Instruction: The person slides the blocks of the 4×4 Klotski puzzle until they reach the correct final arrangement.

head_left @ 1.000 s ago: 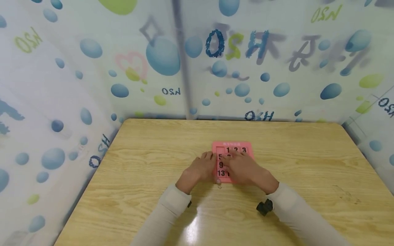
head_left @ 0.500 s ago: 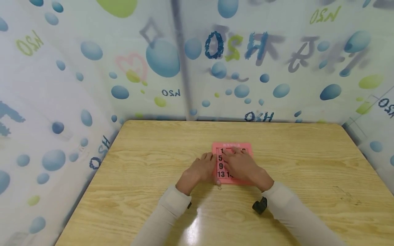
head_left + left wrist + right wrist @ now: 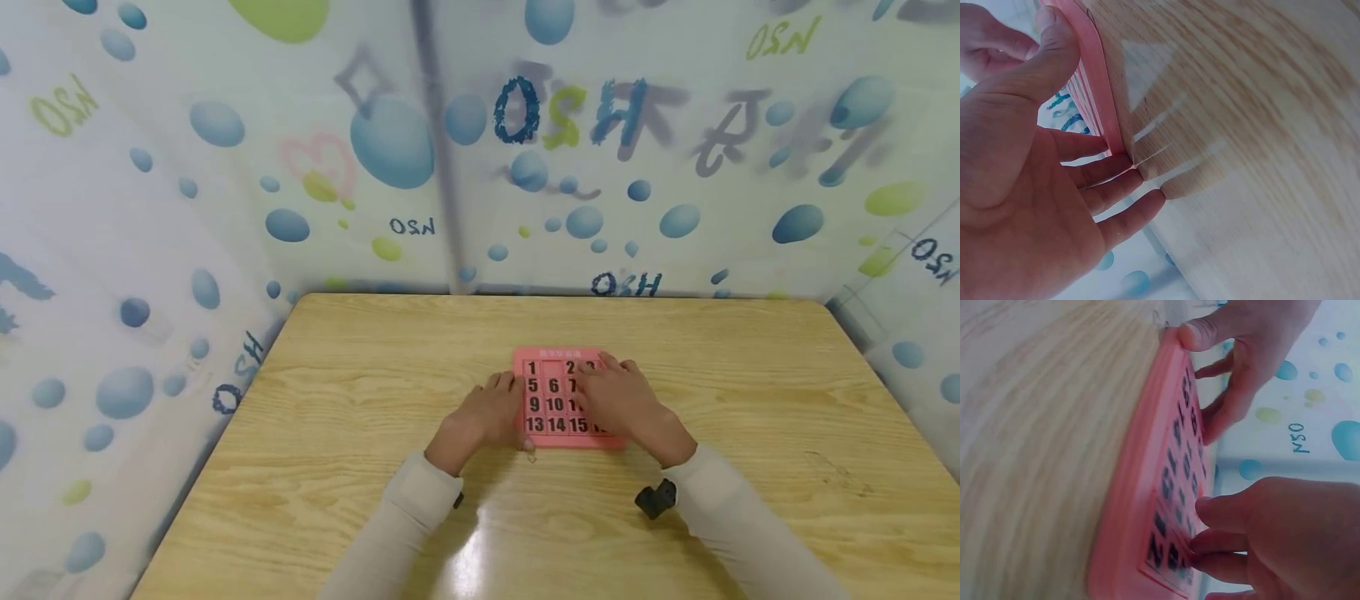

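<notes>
A pink sliding number puzzle [image 3: 570, 442] lies flat on the wooden table, its black-numbered tiles in rows. In the top row a gap stands between the 1 tile [image 3: 532, 367] and the 2 tile [image 3: 570, 367]. My left hand [image 3: 488, 414] holds the frame's near left corner, thumb at the near edge and fingers along the left side; the left wrist view shows some fingertips on the table. My right hand [image 3: 622, 404] lies over the right-hand tiles with fingers extended, fingertips at the tile faces in the right wrist view [image 3: 1297, 534]. It covers part of the right columns.
The wooden table [image 3: 375, 358] reaches back to a wall sheet [image 3: 480, 200] printed with blue and green drops. A small dark device [image 3: 656, 498] sits at the right wrist, below the white sleeve cuff.
The 1 tile has slid left into the top left corner, leaving the gap beside it. My right hand has moved right across the puzzle. The left hand keeps its place.
</notes>
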Available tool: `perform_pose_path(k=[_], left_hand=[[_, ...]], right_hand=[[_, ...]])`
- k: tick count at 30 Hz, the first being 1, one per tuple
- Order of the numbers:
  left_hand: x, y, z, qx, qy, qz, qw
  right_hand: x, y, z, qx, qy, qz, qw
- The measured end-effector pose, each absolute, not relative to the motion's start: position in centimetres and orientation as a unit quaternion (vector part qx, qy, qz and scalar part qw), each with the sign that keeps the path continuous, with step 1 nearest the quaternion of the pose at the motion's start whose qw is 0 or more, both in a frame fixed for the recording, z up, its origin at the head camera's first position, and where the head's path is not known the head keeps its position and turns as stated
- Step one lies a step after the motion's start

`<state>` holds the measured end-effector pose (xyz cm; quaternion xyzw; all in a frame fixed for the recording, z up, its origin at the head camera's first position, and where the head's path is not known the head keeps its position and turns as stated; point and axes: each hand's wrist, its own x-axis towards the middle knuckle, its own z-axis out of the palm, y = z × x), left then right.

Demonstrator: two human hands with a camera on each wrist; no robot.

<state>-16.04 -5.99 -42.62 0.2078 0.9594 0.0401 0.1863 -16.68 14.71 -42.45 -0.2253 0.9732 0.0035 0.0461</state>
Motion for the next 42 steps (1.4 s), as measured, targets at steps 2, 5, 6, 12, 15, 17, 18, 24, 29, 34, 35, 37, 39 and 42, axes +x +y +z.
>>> perform_pose_path(k=[2,5,6,12,15,17,18,24,29,34,35,37,39,42], left_hand=[[-16.0,-6.0,-42.7,0.209,0.959,0.042,0.188],[-16.0,-6.0,-42.8,0.214,0.958,0.041,0.186],[-16.0,-6.0,-42.8,0.216,0.958,0.040,0.186],[-15.9,-6.0,-42.8,0.217,0.958,0.038,0.182],[-15.9,-6.0,-42.8,0.216,0.958,0.042,0.181],[-15.9,-6.1,-42.7,0.217,0.958,0.046,0.181],[-15.9,-6.1,-42.7,0.217,0.958,0.047,0.181],[-16.0,-6.2,-42.7,0.216,0.958,0.049,0.181],[-16.1,-6.1,-42.8,0.214,0.959,0.048,0.182],[-16.0,-6.1,-42.8,0.210,0.959,0.054,0.184],[-16.0,-6.1,-42.8,0.210,0.959,0.055,0.184],[-16.0,-6.1,-42.8,0.210,0.959,0.054,0.183],[-16.0,-6.1,-42.7,0.211,0.958,0.053,0.185],[-16.1,-6.2,-42.6,0.212,0.959,0.047,0.183]], right_hand=[[-16.7,14.6,-42.6,-0.233,0.971,0.012,0.045],[-16.7,14.0,-43.0,-0.238,0.970,0.007,0.041],[-16.6,13.7,-43.2,-0.239,0.970,0.004,0.041],[-16.7,13.0,-43.1,-0.240,0.969,-0.013,0.052],[-16.7,13.7,-42.7,-0.229,0.972,-0.015,0.050],[-16.7,14.5,-42.5,-0.217,0.975,-0.011,0.041],[-16.7,14.9,-42.4,-0.211,0.977,-0.005,0.039],[-16.9,15.9,-42.1,-0.196,0.978,0.008,0.069],[-16.8,14.8,-42.2,-0.219,0.974,-0.002,0.051],[-16.8,14.7,-42.2,-0.223,0.973,-0.010,0.056],[-16.7,15.0,-42.1,-0.217,0.974,-0.013,0.061],[-16.3,15.6,-41.8,-0.209,0.975,-0.015,0.070],[-15.7,16.2,-41.5,-0.208,0.975,-0.008,0.078],[-14.9,16.8,-41.1,-0.221,0.971,0.010,0.086]])
